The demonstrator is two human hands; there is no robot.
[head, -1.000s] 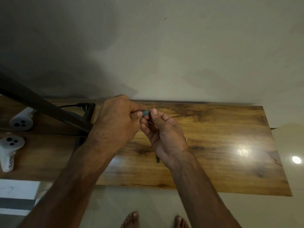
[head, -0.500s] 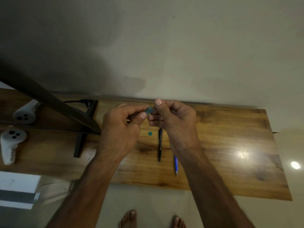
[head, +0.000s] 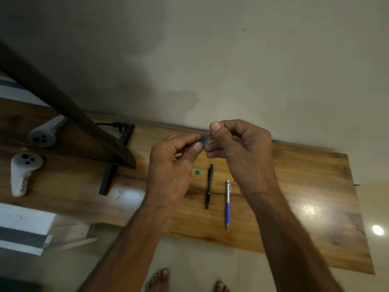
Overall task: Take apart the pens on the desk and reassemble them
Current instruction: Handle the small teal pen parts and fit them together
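Both my hands are raised above the wooden desk (head: 294, 186) and pinch a small teal pen part (head: 204, 140) between them. My left hand (head: 174, 165) grips its left end with thumb and fingers; my right hand (head: 240, 148) grips its right end. Most of the part is hidden by my fingertips. On the desk below lie a black pen (head: 209, 186), a blue and silver pen (head: 228, 204) to its right, and a tiny teal piece (head: 197, 172) just left of the black pen's top.
A dark monitor (head: 69, 114) on a black stand (head: 109, 175) stands at the left, with a cable plug (head: 117, 124) behind it. Two white controllers (head: 22, 171) (head: 44, 135) lie at the far left. A wall runs behind the desk. My bare feet (head: 157, 279) show below the front edge.
My hands lifted and drew apart from the desk surface, uncovering the black pen, the blue pen and the small teal piece. The view shifted slightly.
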